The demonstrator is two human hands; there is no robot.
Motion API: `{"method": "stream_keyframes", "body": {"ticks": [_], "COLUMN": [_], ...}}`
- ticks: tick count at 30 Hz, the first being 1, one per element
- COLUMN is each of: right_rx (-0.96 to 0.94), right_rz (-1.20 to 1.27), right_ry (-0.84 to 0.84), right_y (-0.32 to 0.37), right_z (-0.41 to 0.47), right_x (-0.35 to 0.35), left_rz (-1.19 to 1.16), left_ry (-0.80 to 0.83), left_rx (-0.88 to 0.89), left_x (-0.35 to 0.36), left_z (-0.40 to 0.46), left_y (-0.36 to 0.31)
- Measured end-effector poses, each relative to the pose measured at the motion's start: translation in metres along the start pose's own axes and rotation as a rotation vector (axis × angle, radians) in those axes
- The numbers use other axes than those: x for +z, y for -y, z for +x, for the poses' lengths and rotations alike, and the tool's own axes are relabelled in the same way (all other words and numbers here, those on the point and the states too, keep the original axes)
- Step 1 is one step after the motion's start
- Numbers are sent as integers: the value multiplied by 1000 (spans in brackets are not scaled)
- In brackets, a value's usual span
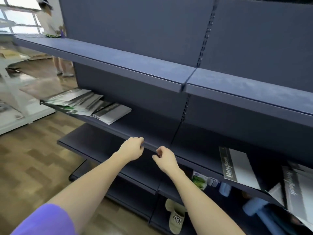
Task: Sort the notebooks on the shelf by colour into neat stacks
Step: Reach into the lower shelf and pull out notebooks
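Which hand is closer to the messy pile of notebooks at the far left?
Left. The left hand is at the shelf edge, right of the pile; the right hand is farther right.
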State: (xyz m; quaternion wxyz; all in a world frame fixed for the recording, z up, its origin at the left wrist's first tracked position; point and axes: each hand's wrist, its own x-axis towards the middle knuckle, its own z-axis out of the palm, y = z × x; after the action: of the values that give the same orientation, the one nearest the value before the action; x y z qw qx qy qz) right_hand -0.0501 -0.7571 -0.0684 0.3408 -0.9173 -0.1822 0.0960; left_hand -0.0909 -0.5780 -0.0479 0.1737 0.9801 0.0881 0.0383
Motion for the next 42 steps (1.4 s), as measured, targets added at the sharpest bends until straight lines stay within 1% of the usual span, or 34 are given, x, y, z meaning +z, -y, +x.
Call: {"method": "stream_keyframes", "body": {"ticks": [3,7,12,17,23,28,33,37,40,42], "right_rx": [-3,9,0,-57,-135,-123,-159,-113,-99,-97], "right_rz": [1,12,3,-19,-29,-52,-225,-307,-289,-267], "right_ry": [17,15,35,24,18,-35,-24,13,28,7], "right_y": [36,73,112,149,181,202,218,208,203,201], "right_z": [12,23,47,88,155,220,270,290,294,299], "right_x": [33,70,105,130,156,175,192,205,205,200], "left_rz": [-28,-10,24,1,25,30,45,44,60,57], "left_ry": [8,24,13,-18,-34,21,13,28,41,53], "left_rx": [-32,-59,-72,-77,-93,-81,-83,-69,-4,28], "left_x": [-11,-23,-35,-55,-71,-78,-86,-77,-75,-75], "left_z": [-5,-6,0,30,81,117,161,185,198,207], "left_y": [50,108,162,208,253,281,309,327,330,330]}}
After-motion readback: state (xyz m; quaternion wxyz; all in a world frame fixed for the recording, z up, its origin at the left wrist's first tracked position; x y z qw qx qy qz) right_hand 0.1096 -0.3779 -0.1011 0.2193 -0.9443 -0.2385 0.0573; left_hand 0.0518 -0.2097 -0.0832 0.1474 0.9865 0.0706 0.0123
